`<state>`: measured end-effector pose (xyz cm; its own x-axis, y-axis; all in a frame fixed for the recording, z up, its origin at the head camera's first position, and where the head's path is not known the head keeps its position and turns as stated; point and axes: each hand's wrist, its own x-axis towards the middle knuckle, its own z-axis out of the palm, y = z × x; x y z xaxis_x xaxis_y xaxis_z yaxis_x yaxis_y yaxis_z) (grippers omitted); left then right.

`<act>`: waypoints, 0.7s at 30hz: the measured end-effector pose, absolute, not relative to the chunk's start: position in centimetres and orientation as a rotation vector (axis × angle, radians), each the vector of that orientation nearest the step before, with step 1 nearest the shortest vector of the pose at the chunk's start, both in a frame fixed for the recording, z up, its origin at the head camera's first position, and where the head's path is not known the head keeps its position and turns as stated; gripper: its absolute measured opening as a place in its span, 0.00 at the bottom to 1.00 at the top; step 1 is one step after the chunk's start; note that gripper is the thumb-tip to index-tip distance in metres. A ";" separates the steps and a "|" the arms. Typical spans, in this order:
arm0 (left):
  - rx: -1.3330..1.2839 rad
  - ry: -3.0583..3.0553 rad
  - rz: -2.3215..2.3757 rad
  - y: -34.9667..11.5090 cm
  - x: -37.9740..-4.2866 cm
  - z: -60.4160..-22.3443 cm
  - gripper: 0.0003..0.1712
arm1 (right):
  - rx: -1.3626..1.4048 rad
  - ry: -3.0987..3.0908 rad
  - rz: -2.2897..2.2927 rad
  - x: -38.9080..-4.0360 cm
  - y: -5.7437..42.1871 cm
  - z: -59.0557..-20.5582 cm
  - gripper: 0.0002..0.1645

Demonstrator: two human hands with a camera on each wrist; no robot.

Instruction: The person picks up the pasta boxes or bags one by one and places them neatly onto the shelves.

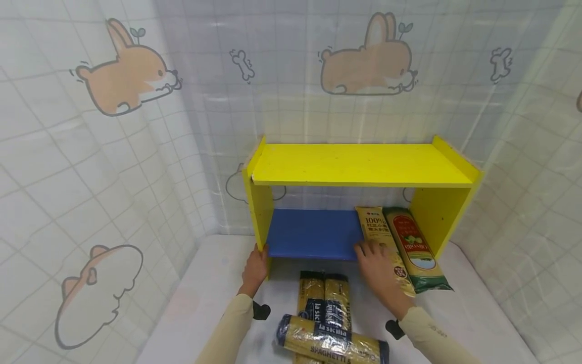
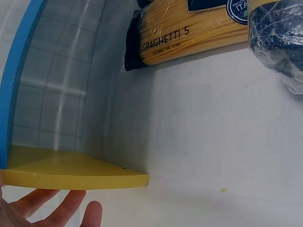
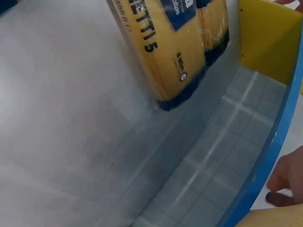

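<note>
My left hand [image 1: 256, 267] grips the front edge of the yellow shelf unit's left side panel [image 1: 260, 207]. In the left wrist view its fingers [image 2: 66, 208] lie along the panel's outer face; the thumb is hidden there. On the blue shelf board [image 1: 316, 232], my right hand [image 1: 377, 270] lies over a gold pasta pack [image 1: 376, 222], fingers bent at its left edge and partly hidden. That pack lies lengthwise, its near end past the board's front. Touching its right side is a green and red pasta pack [image 1: 411, 237], against the right panel.
Spaghetti packs with dark blue ends lie on the white surface before the unit: one spaghetti pack [image 1: 332, 341] crosswise over two side by side [image 1: 311, 290]. The yellow top board [image 1: 364, 163] spans above the blue one. White patterned curtains [image 1: 291, 106] surround the unit.
</note>
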<state>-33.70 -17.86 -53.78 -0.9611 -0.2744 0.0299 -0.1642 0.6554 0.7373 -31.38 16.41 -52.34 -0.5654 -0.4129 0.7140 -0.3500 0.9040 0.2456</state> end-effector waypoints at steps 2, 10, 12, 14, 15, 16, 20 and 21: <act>0.372 -2.734 -1.201 -17.9 -33.7 -53.8 0.29 | 0.587 -2.241 -0.104 -31.2 16.2 -52.3 0.18; 0.378 -2.738 -1.188 -18.0 -33.7 -54.0 0.30 | 0.816 -2.211 -0.068 -30.1 14.4 -51.7 0.17; 0.379 -2.737 -1.188 -18.0 -33.7 -54.1 0.30 | 0.872 -2.218 -0.042 -29.7 13.9 -51.8 0.15; 0.378 -2.738 -1.187 -17.9 -33.8 -54.2 0.29 | 0.934 -2.237 -0.014 -29.3 13.6 -52.0 0.14; 0.380 -2.739 -1.187 -17.9 -33.8 -54.3 0.29 | 0.969 -2.247 0.000 -29.0 13.4 -52.1 0.14; 0.383 -2.739 -1.184 -17.9 -33.8 -54.3 0.29 | 1.007 -2.263 0.013 -28.8 13.3 -52.4 0.12; 0.381 -2.735 -1.177 -17.8 -33.6 -54.2 0.29 | 1.176 -2.366 0.048 -28.0 13.3 -53.1 0.13; 0.381 -2.734 -1.179 -17.8 -33.5 -54.1 0.28 | 1.217 -2.411 0.048 -27.8 13.3 -53.3 0.15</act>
<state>-33.54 -17.84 -54.11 -0.9581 -0.2850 0.0278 -0.1754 0.6610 0.7295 -27.76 13.32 -53.26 -0.5177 -0.7585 0.3958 -0.7736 0.6126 0.1620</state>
